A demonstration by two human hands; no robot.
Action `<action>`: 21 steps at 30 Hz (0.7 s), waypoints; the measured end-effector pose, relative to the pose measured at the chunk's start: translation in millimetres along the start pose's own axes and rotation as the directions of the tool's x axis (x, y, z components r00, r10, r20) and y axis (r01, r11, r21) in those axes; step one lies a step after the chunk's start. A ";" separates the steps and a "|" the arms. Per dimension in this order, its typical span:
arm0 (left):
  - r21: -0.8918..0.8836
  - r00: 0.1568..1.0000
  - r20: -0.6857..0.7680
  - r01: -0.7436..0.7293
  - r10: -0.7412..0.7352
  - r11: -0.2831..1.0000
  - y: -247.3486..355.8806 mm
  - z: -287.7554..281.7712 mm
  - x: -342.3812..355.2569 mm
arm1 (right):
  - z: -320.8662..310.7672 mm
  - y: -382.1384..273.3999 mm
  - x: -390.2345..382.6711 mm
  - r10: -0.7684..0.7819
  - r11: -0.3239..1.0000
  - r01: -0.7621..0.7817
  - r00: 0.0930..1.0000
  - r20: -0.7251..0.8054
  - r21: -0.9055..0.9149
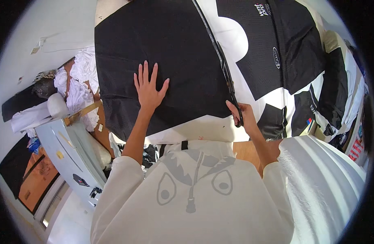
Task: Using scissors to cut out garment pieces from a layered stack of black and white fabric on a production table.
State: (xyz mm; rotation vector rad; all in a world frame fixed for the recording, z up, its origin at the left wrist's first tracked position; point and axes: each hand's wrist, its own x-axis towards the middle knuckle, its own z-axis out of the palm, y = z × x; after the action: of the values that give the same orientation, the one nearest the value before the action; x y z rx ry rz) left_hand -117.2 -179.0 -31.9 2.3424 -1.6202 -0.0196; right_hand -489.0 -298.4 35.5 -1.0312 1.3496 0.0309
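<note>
My left hand (150, 87) lies flat with fingers spread on a large black fabric panel (183, 49). Pinched in my right hand (242, 114), near the panel's right edge, is a long, narrow black strip (221, 57), like a zipper, running up to the top of the view. Beneath the fabric, a white surface (203, 128) shows along the lower edge. Farther right lie more black fabric pieces (301, 36) with white markings, beside a rounded white shape (231, 36).
At left are crumpled white cloths (81, 69), a dark bundle (42, 89) and a pale board-like fixture (69, 150) with a wooden piece on it. At lower right hangs draped white fabric (321, 179). Layered black and white pieces (333, 97) pile at the far right.
</note>
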 end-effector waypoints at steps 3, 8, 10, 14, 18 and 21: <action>0.007 1.000 0.007 0.001 -0.001 1.000 -0.2 -0.6 -0.2 | -2.6 -7.7 1.7 0.007 1.000 -0.007 1.000 0.027 -0.018; -0.004 1.000 -0.005 -0.008 0.008 1.000 -1.4 -0.7 -0.7 | -2.3 -25.5 16.4 -0.015 1.000 0.012 0.996 0.085 0.029; -0.013 1.000 -0.008 -0.003 0.003 1.000 -0.8 -0.6 -1.0 | 0.6 -33.1 21.5 -0.007 1.000 0.005 0.997 0.073 0.028; -0.017 1.000 -0.008 -0.004 0.004 1.000 -0.4 -0.5 -1.2 | 1.4 -36.3 26.4 0.007 0.996 -0.013 0.997 0.077 0.084; -0.015 1.000 0.001 0.000 0.000 1.000 0.7 -1.4 0.3 | 0.5 -31.0 28.4 -0.017 0.993 0.007 0.997 0.082 0.120; -0.015 1.000 0.007 0.004 -0.004 1.000 -0.5 -2.1 -0.4 | -2.0 -36.7 27.9 -0.022 0.996 0.012 0.994 0.109 0.092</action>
State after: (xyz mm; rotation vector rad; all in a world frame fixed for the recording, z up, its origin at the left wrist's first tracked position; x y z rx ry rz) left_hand -116.6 -178.0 -30.1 2.3369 -1.6124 -0.0406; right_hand -461.9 -335.7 34.9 -0.9506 1.2308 0.0134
